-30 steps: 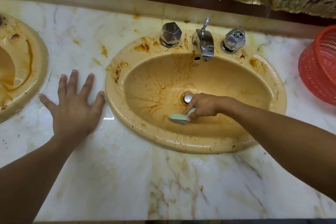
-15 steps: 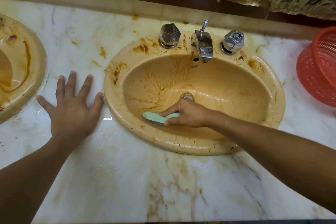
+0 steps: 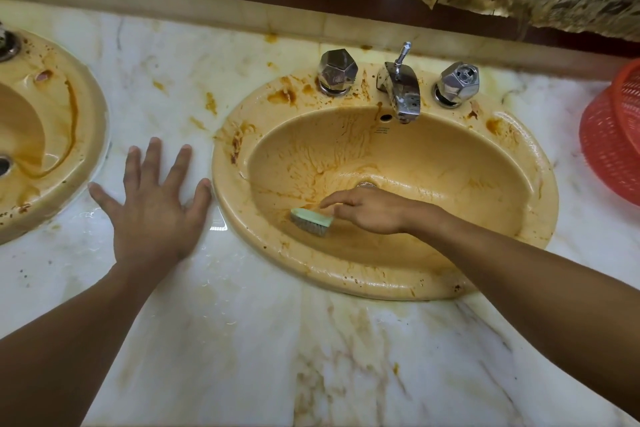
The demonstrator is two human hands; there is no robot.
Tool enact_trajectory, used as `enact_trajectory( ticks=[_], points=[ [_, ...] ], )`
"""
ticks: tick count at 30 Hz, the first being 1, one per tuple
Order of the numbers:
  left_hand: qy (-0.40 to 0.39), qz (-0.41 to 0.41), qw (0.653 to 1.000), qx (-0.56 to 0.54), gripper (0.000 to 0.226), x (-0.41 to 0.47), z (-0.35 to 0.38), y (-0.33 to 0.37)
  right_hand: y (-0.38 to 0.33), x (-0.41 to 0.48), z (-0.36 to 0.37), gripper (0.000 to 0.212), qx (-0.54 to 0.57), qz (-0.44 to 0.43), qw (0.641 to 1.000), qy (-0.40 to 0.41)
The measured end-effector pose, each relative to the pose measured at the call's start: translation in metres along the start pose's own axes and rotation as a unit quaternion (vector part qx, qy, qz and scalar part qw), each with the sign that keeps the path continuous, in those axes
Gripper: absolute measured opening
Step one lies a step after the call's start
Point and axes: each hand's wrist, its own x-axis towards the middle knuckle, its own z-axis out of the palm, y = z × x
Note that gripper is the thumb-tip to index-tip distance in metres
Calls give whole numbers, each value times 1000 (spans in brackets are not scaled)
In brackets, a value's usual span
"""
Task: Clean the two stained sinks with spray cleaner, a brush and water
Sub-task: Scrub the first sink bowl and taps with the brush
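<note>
Your right hand (image 3: 370, 213) has carried the brush (image 3: 311, 221) leftward over the last second; it started just beside the drain (image 3: 365, 185) and now sits on the front-left wall of the right sink (image 3: 540, 191); the brush has also rolled, so its bristles partly face you instead of lying hidden under the hand.

Judgement: you are mid-stroke in the scrubbing step; the stroke is moving toward the brown streaks on the left wall, which remain; blotches also remain on the rim near the left tap (image 3: 337, 71); the left sink (image 3: 86, 121) is streaked too; the task looks early.

Right hand pose: the forearm reaches in over the front-right rim; the wrist is low in the basin; the fingers hold the brush by its right end, with the index finger stretched straight above it; how firmly the bristles press the wall cannot be told.

Left hand pose: your left hand (image 3: 152, 215) lies flat on the wet counter (image 3: 242, 340) between the two sinks, where it has stayed; its fingers (image 3: 152, 163) are spread wide and hold nothing; the hand's right edge lies just beside the right sink's rim.
</note>
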Motion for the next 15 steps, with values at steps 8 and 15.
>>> enact_trajectory(
  ticks=[8,15],
  points=[
    [-10,-3,1000,8,67,-1,-2,1,21,21,2,27,-34,-17,999,39],
    [-10,-1,1000,6,67,1,-1,0,3,36,29,30,105,-56,985,127]
  ],
)
